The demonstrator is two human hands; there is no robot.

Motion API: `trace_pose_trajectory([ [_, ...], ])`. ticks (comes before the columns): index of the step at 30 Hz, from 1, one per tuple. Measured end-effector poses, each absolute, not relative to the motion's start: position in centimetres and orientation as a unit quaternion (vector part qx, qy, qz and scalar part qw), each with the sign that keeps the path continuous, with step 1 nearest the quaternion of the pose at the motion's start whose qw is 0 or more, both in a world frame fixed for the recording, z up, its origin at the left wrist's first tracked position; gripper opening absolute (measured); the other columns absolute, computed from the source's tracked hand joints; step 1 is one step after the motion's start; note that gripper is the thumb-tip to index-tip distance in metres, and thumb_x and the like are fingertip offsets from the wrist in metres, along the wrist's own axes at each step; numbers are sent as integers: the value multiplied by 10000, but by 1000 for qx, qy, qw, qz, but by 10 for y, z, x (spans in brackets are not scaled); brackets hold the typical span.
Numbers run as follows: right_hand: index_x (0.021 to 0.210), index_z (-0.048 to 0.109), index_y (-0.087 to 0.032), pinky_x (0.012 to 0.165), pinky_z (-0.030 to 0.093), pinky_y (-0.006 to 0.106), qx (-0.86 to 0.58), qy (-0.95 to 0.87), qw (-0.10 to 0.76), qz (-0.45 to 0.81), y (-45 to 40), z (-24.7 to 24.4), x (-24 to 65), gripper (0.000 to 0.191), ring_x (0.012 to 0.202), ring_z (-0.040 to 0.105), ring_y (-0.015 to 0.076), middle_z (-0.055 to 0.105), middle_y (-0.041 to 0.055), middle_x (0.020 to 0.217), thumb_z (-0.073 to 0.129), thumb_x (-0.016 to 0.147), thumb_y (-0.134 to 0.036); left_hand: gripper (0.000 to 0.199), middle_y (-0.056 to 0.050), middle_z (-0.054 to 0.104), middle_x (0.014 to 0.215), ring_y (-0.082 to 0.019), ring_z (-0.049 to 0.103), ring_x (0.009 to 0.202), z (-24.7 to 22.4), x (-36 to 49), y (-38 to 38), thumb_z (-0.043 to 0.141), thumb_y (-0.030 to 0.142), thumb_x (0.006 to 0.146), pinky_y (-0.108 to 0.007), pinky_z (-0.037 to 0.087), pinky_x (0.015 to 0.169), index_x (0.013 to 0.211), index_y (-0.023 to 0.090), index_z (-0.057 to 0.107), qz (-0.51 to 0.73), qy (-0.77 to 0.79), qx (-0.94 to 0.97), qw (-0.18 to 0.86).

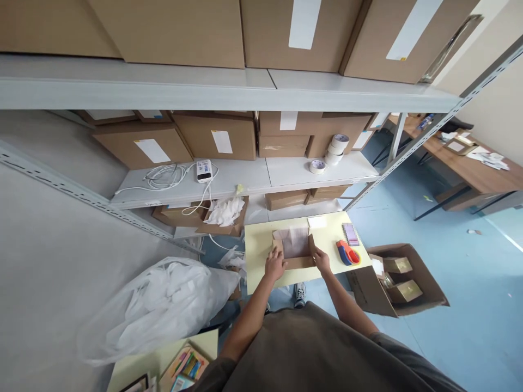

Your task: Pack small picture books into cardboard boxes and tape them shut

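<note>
A small open cardboard box [299, 263] lined with pale paper [293, 241] lies on the light yellow table [257, 239]. At its left side, my left hand [275, 263] rests on the edge with the fingers bent over the cardboard. My right hand [321, 260] grips the right flap of the same box. Right of the box lies a red and blue tape dispenser [348, 253], with a blurred purple item [350, 234] just behind it. A white paper piece [317, 222] sits at the table's back edge.
Metal shelves [229, 92] with cardboard boxes stand ahead, tape rolls [334, 149] and a white device [204, 171] on the middle one. A large carton [368, 288] holding small boxes is on the floor at right. A plastic bag [163, 305] bulges at left.
</note>
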State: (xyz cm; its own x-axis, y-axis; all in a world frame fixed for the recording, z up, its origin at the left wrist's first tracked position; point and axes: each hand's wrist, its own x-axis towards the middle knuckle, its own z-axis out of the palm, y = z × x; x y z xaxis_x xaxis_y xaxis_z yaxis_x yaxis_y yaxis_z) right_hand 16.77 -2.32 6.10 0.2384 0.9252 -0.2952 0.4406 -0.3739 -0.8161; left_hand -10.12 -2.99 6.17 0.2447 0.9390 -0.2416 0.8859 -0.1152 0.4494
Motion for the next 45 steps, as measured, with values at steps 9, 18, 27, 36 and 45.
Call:
trace_pose_trajectory([
  [9,1321,751,-250,1060,522,374,-748,-535,175,351,-21,58,151,474,1179,702,270,741,89,1270,629,864,-285,612,-128,363,1724,-418,224,1605,67,-106,-27,594,399,968,-582,362,1209,1557,250,529,70,601,752,263],
  [18,1439,666,-282,1062,527,380,-742,-541,144,368,-21,64,150,530,1216,697,277,695,94,1396,655,909,-281,732,-126,279,1762,-345,204,1636,86,-76,39,596,247,926,-531,313,1264,1634,223,415,57,533,808,245],
  [27,1463,646,-261,1127,505,410,-705,-561,149,408,-14,67,157,584,1255,682,285,727,86,1366,654,880,-236,492,-197,688,1419,-344,586,1402,60,-39,39,523,316,991,-504,391,1194,1463,213,619,-35,533,766,357],
  [36,1509,573,-288,1069,520,341,-696,-576,149,401,-11,58,166,727,1279,659,271,593,85,1536,684,804,-148,346,-96,771,1238,-276,691,1212,72,-45,30,502,368,1030,-396,491,1084,1256,287,751,18,566,741,361],
  [45,1665,346,-257,1013,544,413,-698,-557,193,407,-1,60,163,993,1209,681,332,598,144,1512,701,745,-144,823,-147,448,1645,-382,296,1567,114,-88,60,659,287,909,-488,341,1250,1669,215,352,146,665,703,204],
])
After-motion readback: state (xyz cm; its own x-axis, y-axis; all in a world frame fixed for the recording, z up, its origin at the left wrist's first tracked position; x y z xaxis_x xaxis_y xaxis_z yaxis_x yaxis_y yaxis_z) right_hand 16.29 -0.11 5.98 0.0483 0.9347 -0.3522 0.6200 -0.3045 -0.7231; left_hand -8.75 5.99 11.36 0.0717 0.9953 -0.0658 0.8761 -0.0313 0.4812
